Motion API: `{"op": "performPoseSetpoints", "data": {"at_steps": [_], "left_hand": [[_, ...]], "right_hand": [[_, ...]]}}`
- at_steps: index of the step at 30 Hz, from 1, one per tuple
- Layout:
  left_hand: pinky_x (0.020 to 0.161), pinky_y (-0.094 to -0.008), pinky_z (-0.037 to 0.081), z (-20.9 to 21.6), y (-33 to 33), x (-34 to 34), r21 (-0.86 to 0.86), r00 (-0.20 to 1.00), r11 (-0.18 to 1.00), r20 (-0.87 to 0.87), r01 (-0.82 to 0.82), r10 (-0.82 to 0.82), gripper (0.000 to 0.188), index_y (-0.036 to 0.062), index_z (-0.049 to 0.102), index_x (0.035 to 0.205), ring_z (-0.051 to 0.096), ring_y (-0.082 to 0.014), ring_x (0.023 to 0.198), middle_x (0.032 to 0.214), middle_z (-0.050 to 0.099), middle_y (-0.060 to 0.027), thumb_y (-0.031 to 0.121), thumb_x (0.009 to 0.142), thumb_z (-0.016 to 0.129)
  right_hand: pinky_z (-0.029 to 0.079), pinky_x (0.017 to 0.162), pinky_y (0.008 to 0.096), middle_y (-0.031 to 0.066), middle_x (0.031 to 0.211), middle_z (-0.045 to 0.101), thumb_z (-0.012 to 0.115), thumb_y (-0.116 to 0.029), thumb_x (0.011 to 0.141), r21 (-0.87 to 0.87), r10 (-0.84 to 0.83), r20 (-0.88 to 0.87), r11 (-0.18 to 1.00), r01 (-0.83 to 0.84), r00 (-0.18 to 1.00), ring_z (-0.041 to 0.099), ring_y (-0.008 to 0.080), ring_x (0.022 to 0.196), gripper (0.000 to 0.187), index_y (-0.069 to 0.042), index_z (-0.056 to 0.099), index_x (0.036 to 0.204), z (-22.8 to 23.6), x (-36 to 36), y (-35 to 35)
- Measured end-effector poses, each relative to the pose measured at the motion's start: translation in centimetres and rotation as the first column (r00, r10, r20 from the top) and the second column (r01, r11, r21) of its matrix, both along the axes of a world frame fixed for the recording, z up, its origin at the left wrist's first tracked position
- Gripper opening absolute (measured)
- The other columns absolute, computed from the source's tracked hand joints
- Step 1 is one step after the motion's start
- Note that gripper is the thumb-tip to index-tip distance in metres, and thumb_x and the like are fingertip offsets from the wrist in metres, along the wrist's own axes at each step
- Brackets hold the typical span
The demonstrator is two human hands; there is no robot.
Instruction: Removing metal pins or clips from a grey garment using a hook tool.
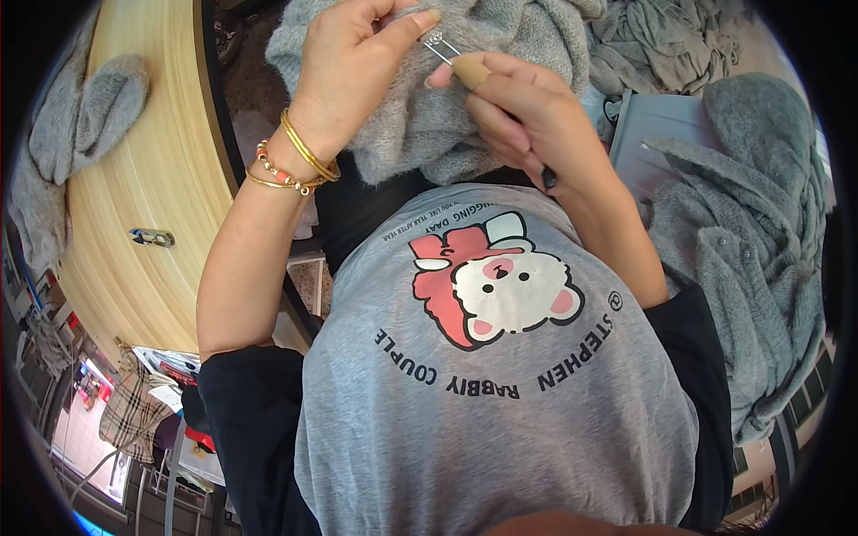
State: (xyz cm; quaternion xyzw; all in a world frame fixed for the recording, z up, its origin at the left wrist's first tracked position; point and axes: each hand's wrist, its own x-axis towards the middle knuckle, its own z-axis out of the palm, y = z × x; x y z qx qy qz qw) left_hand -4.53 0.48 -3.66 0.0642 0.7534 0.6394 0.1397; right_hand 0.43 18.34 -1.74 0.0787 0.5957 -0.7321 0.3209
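Note:
A fuzzy grey knit garment (pixel 393 125) lies bunched in front of me. My left hand (pixel 353 62) pinches a fold of it between thumb and fingers, gold bangles and a beaded bracelet on the wrist. Closed in my right hand (pixel 536 107) is a tool with two thin metal prongs (pixel 440 52); a dark end sticks out below the palm. The prong tips meet a small shiny piece at the knit, beside my left thumb. I cannot make out exactly what that piece is. A tan cover (pixel 470 71) wraps the right thumb tip.
A pale wooden tabletop (pixel 143 179) is at the left, bearing a small metal object (pixel 152 238) and grey knitwear (pixel 89 116). More grey knit garments (pixel 742 268) are piled over a grey surface (pixel 666 134) at the right. Another heap (pixel 661 45) lies at the far right.

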Motion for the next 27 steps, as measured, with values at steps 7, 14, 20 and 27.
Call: {"op": "performPoseSetpoints", "data": {"at_steps": [7,14,20,27], "left_hand": [[0.058,-0.0174,0.036,-1.1,0.1,-0.3,0.363,0.949,0.928,0.312,-0.084,-0.037,0.01,0.0025,0.062,0.085,0.045,-0.0017,0.064,0.074,0.056,0.0047,0.01,0.091,0.061],[0.055,-0.0186,0.034,2.1,-1.0,-0.3,0.011,0.989,0.994,0.101,0.109,-0.11,0.012,0.0023,0.063,0.086,0.042,-0.002,0.063,0.072,0.053,0.0056,0.013,0.09,0.063],[0.053,-0.0214,0.034,3.5,-1.3,-0.1,-0.236,0.985,0.958,-0.017,0.164,-0.173,0.016,-0.001,0.065,0.082,0.043,-0.004,0.062,0.069,0.05,0.0017,0.014,0.085,0.068],[0.053,-0.0303,0.039,3.6,-0.5,0.6,-0.386,0.945,0.922,-0.285,0.038,-0.159,0.013,-0.0012,0.06,0.078,0.051,-0.0195,0.058,0.069,0.052,-0.0091,0.009,0.076,0.067]], "right_hand": [[0.021,0.034,0.0164,-0.0074,0.046,0.035,0.042,-0.021,0.099,-0.208,0.069,0.096,0.977,-0.047,0.993,0.026,0.0004,0.034,0.03,0.001,0.061,0.108,0.3,-0.3,0.7],[0.021,0.033,0.0164,-0.0071,0.045,0.036,0.043,-0.024,0.099,0.027,0.09,-0.088,0.996,-0.088,0.992,0.026,0.0009,0.032,0.032,0.001,0.061,0.108,0.5,-0.3,0.8],[0.021,0.033,0.0164,-0.0064,0.046,0.037,0.042,-0.025,0.1,0.003,0.029,-0.055,1.0,-0.029,0.998,0.027,0.0014,0.033,0.033,0.001,0.06,0.11,0.3,-0.2,0.7],[0.02,0.034,0.0168,-0.0063,0.046,0.037,0.043,-0.027,0.1,0.107,0.025,-0.11,0.994,-0.013,0.994,0.026,0.0014,0.034,0.032,-0.001,0.061,0.108,0.2,0.3,-0.1]]}}
